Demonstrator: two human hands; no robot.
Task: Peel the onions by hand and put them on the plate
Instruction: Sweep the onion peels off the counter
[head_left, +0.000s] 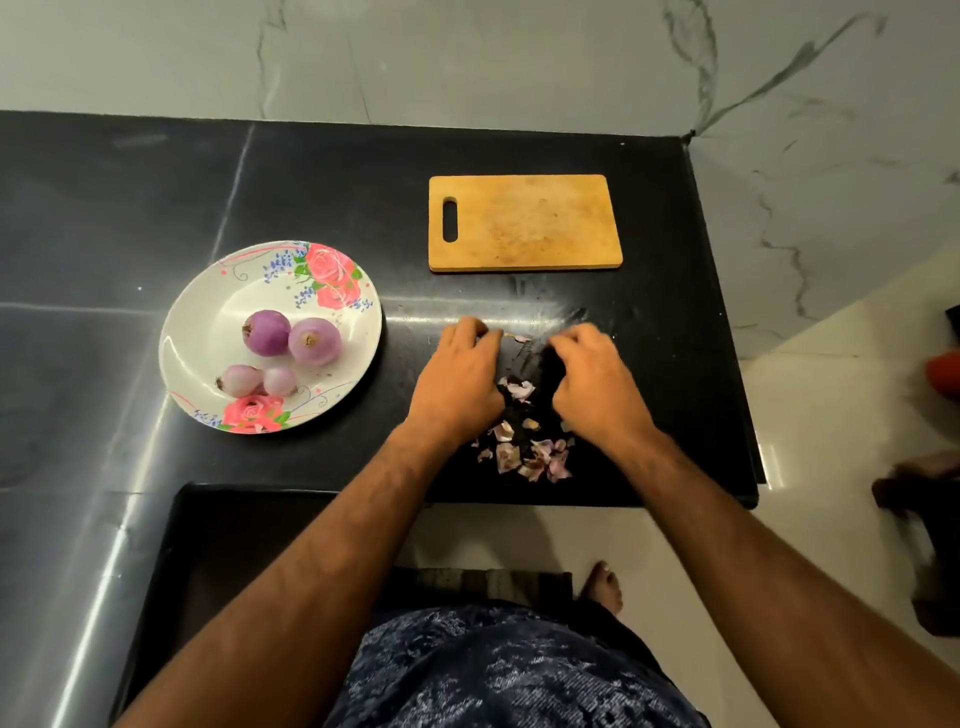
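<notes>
Several peeled purple onions (267, 332) lie on the white floral plate (208, 312), two large ones and two smaller ones (239, 379). To the plate's right, loose onion skins (524, 452) are scattered on the black counter near its front edge. My left hand (460, 374) and my right hand (592, 379) rest on the counter on either side of the skins, fingers curled downward. A thin strip of skin (519, 339) sticks out from my left fingertips. What lies under my right fingers is hidden.
A wooden cutting board (524, 223) lies behind my hands. The black counter (322, 171) ends at the right and drops to a white floor. A dark recessed sink (218, 545) sits below the plate. My foot (602, 587) stands on the floor.
</notes>
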